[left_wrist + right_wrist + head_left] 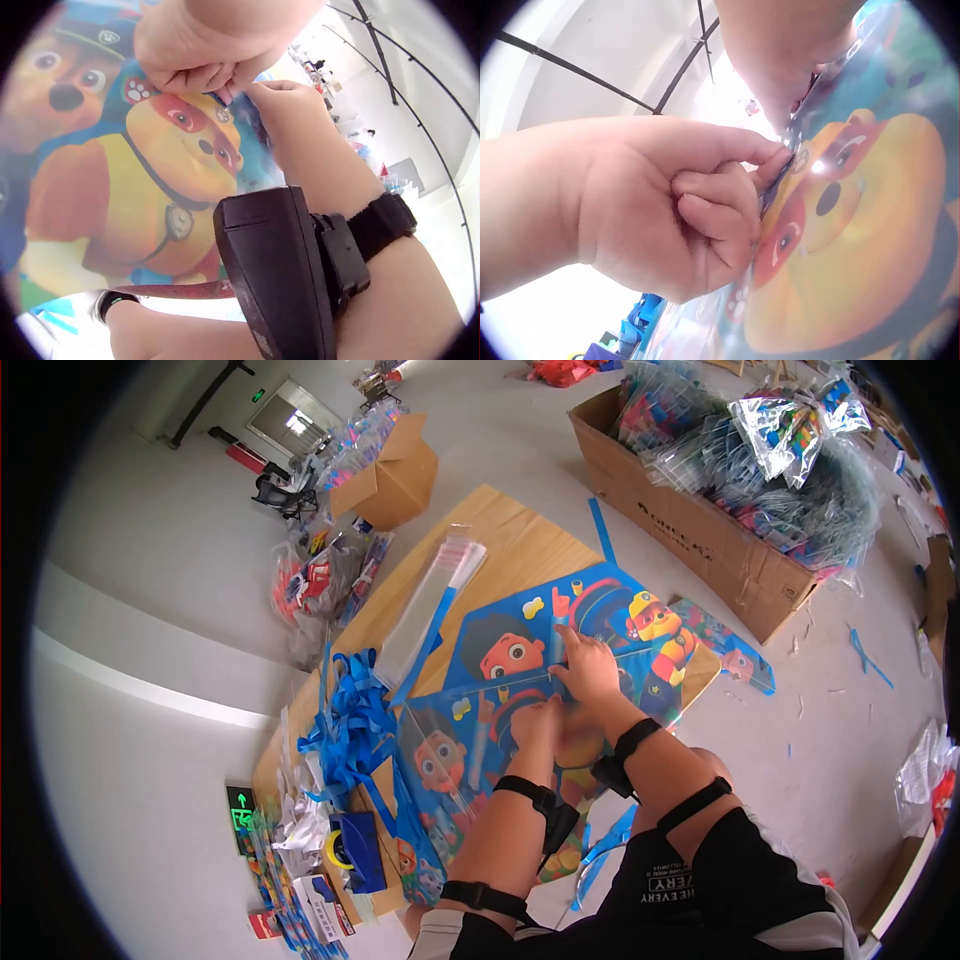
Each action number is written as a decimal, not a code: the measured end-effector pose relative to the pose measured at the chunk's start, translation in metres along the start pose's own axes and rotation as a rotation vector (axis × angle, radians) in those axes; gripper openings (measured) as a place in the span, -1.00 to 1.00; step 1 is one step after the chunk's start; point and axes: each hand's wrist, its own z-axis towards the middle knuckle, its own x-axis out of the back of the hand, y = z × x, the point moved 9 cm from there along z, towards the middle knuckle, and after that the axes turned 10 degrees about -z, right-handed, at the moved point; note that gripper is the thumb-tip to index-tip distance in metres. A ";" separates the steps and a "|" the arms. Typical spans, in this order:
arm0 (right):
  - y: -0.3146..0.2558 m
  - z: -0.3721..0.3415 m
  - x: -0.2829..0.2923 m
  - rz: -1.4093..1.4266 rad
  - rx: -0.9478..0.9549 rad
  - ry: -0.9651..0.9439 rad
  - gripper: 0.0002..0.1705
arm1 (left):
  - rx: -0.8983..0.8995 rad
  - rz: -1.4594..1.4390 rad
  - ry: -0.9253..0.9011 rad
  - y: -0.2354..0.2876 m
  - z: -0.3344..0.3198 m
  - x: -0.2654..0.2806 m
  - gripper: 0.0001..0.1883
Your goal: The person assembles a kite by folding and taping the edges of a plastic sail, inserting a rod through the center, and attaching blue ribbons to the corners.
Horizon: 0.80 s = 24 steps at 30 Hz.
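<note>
A large glossy printed cartoon sheet [440, 755] stands tilted up in front of the body, showing a yellow cartoon dog [180, 202] in the left wrist view. My left hand [652, 217] has its fingers curled and pinches the sheet's upper edge between thumb and index finger. Just beside it, my right hand [592, 668] reaches over the same edge, index finger and thumb spread apart; its other fingers are partly hidden. A second printed sheet [500, 635] with similar pictures lies flat on the wooden table [510, 520] under the right hand's fingertips.
Left of the sheets lie a stack of clear plastic sleeves [420, 620] and tangled blue strips [350, 705]. A tape roll [337, 850] sits near the table's left end. Beyond the table stand a long cardboard box [690, 540] full of packets and a smaller carton [405, 475].
</note>
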 end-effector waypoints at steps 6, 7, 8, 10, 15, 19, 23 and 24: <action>0.011 0.003 -0.005 0.115 -0.003 0.034 -0.59 | -0.021 0.376 -0.171 0.048 -0.030 0.010 -0.61; 0.013 0.003 0.000 0.164 -0.015 0.087 -0.64 | -0.025 0.378 -0.173 0.051 -0.033 0.012 -0.61; 0.014 0.003 0.003 0.164 -0.020 0.092 -0.64 | -0.261 0.304 -0.095 0.074 -0.040 0.018 -0.65; 0.026 0.002 0.000 0.310 -0.133 0.019 -0.70 | -0.500 0.226 -0.025 0.088 -0.048 0.029 -0.65; 0.028 0.001 0.003 0.415 -0.116 0.059 -0.73 | -1.134 0.824 -0.141 0.090 -0.086 -0.004 -0.51; 0.028 0.001 0.006 0.457 -0.137 0.051 -0.76 | -1.109 0.919 -0.136 0.097 -0.082 -0.011 -0.52; 0.031 0.000 0.007 0.609 -0.189 0.045 -0.80 | -1.166 0.991 -0.125 0.099 -0.079 -0.023 -0.62; 0.030 0.001 0.016 0.701 -0.142 0.123 -0.81 | -1.158 0.933 -0.119 0.099 -0.077 -0.022 -0.65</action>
